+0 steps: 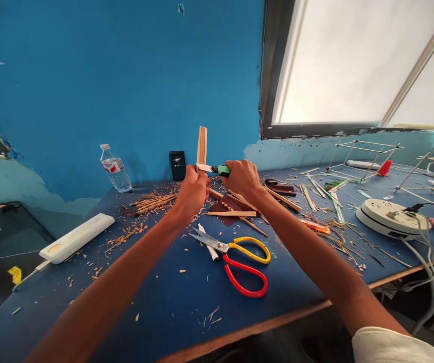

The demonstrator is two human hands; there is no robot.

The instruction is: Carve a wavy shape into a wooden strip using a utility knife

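Over the far part of the blue table, my left hand [194, 190] is closed around the lower end of a flat wooden strip [202, 143] that stands nearly upright. My right hand [244, 176] grips the green and black handle of a knife [223, 171]. Its blade points left and lies across the strip just above my left fingers; how deep the edge sits in the wood I cannot tell. Below both hands lie scissors [222, 246] with one yellow and one red handle, partly over a white tube-like piece [207, 242].
Wood shavings and a pile of thin sticks [155, 203] lie left of my hands. A water bottle [115, 169] and a phone [178, 166] stand by the wall. At right are a round power strip [392, 218] with cables and a stick frame [364, 159]. A white bar-shaped device [76, 238] lies left.
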